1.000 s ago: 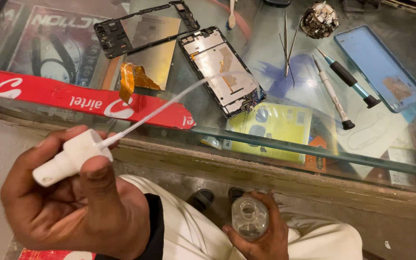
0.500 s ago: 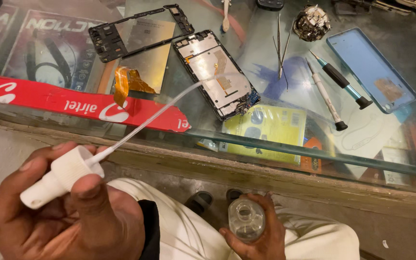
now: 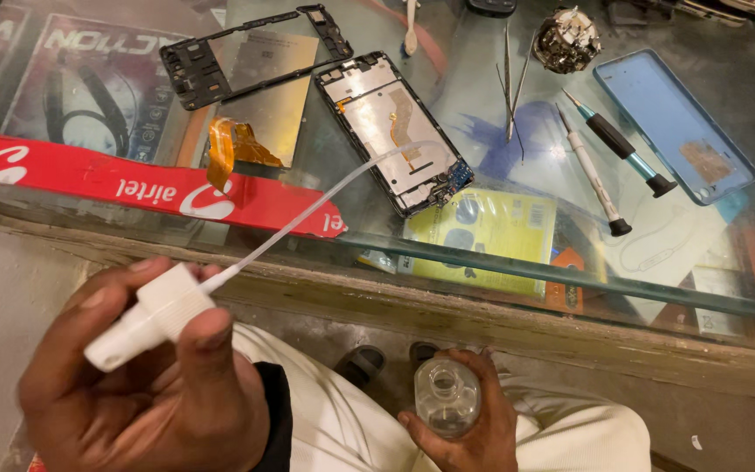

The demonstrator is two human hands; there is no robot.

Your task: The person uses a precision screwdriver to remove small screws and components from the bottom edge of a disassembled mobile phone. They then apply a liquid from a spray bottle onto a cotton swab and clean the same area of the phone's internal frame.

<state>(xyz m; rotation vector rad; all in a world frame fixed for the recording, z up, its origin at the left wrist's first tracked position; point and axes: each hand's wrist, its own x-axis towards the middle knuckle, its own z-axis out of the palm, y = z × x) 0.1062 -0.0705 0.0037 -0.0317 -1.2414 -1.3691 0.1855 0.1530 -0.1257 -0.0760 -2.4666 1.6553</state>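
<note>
My left hand (image 3: 133, 393) grips a white spray pump head (image 3: 150, 316) at the lower left, thumb on its side. Its long thin white tube (image 3: 308, 210) reaches up and right over the glass, and its tip ends above an opened phone frame (image 3: 391, 131). My right hand (image 3: 474, 428) is low over my lap, below the counter edge. It holds a small clear bottle (image 3: 447, 395) upright with its mouth uncovered. The pump and the bottle are apart.
On the glass counter (image 3: 500, 262) lie a black phone mid-frame (image 3: 246, 52), an orange flex strip (image 3: 233, 149), tweezers (image 3: 510, 79), two screwdrivers (image 3: 605, 166), a blue phone back cover (image 3: 675, 122) and a round metal part (image 3: 567, 37). A red strip (image 3: 133, 183) and yellow card (image 3: 482, 236) show under the glass.
My left hand has dropped slightly and shifted with the pump, still gripping it. The tube tip stays over the phone frame. The bottle hand has barely moved.
</note>
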